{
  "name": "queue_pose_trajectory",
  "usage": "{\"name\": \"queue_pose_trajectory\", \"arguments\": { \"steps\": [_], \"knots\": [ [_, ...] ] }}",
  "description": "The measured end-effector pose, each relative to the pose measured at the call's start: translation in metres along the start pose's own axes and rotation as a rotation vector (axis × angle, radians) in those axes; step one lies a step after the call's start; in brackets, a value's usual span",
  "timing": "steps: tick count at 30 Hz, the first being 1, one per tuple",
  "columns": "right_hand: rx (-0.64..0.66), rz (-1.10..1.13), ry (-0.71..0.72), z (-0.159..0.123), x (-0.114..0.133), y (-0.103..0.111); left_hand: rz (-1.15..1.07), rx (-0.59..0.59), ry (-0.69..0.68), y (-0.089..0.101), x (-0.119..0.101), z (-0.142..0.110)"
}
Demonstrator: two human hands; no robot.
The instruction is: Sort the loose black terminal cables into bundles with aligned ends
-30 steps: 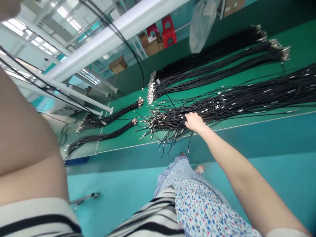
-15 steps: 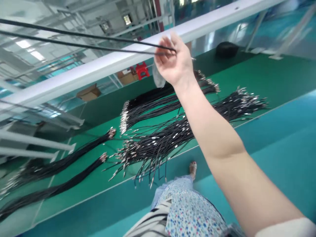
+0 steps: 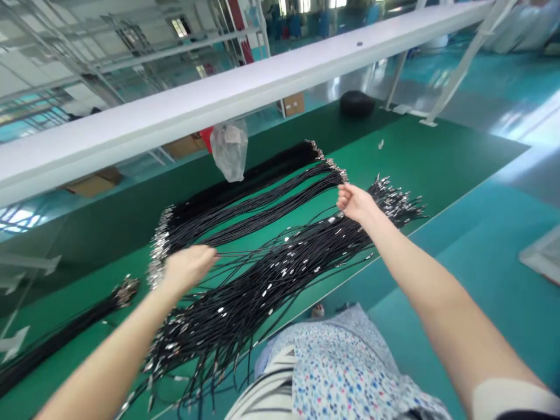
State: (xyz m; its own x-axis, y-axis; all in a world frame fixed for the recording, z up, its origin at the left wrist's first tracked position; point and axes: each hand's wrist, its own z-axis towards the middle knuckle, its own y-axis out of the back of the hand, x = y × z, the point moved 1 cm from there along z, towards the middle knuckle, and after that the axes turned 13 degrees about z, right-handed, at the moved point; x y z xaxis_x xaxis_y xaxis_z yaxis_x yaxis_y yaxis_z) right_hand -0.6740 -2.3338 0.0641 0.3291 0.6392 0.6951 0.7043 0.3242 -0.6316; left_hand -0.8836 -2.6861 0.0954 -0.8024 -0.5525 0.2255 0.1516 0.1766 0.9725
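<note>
My left hand (image 3: 191, 265) is closed around thin black cables, low over the near end of the neat bundles. My right hand (image 3: 353, 201) is closed too, by the far tips of those bundles. The held cables (image 3: 240, 253) stretch from the left fist toward the right one, though their line blurs into the cables behind. Directly below lies a loose pile of black cables (image 3: 271, 280) with silvery connectors and white tags. Behind it, straight cable bundles (image 3: 262, 207) lie side by side, metal ends lined up.
A long white shelf (image 3: 245, 87) crosses above the green mat (image 3: 450, 146), with a clear plastic bag (image 3: 230, 151) hanging from it. Another cable bundle (image 3: 70, 326) lies at left. Cardboard boxes (image 3: 94, 182) and a black round object (image 3: 356, 104) sit beyond.
My right hand has come down from shelf height, where it held two taut cables running left. My left hand has entered view, and the camera has shifted right.
</note>
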Motion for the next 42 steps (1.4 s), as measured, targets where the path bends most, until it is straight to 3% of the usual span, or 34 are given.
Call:
{"name": "queue_pose_trajectory", "arguments": {
  "steps": [4, 7, 11, 13, 16, 19, 21, 23, 25, 31, 37, 40, 42],
  "knots": [
    [-0.175, -0.049, 0.001, 0.037, 0.008, 0.101, 0.085, 0.436, -0.208, -0.077, -0.086, 0.038],
    [-0.23, -0.104, 0.026, 0.054, 0.023, 0.15, 0.07, 0.552, -0.259, -0.103, -0.135, 0.058],
    [-0.248, -0.171, 0.006, 0.065, 0.044, 0.193, 0.128, 0.648, -0.187, -0.091, -0.168, 0.078],
    [-0.271, -0.216, -0.005, 0.065, 0.052, 0.21, 0.172, 0.569, -0.142, -0.075, -0.195, 0.088],
    [-0.234, -0.263, -0.096, 0.057, 0.058, 0.232, 0.06, 0.368, -0.31, -0.058, -0.266, 0.1],
    [-0.148, -0.175, -0.189, 0.047, 0.059, 0.246, -0.056, 0.349, -0.634, -0.06, -0.355, 0.105],
    [-0.134, -0.114, -0.189, 0.042, 0.058, 0.251, -0.022, 0.374, -0.664, -0.068, -0.4, 0.108],
    [-0.149, -0.087, -0.175, 0.038, 0.057, 0.254, 0.005, 0.39, -0.644, -0.077, -0.426, 0.112],
    [-0.171, -0.072, -0.168, 0.037, 0.06, 0.257, 0.013, 0.396, -0.642, -0.083, -0.432, 0.117],
    [-0.221, -0.085, -0.078, 0.03, 0.074, 0.264, -0.005, 0.359, -0.707, -0.088, -0.411, 0.126],
    [-0.246, -0.126, 0.011, 0.011, 0.057, 0.253, -0.049, 0.322, -0.724, -0.098, -0.415, 0.118],
    [-0.251, -0.161, 0.012, 0.005, 0.049, 0.245, -0.137, 0.316, -0.77, -0.079, -0.407, 0.118],
    [-0.226, -0.208, 0.005, 0.003, 0.046, 0.234, -0.406, 0.279, -0.759, -0.05, -0.397, 0.124]
  ]
}}
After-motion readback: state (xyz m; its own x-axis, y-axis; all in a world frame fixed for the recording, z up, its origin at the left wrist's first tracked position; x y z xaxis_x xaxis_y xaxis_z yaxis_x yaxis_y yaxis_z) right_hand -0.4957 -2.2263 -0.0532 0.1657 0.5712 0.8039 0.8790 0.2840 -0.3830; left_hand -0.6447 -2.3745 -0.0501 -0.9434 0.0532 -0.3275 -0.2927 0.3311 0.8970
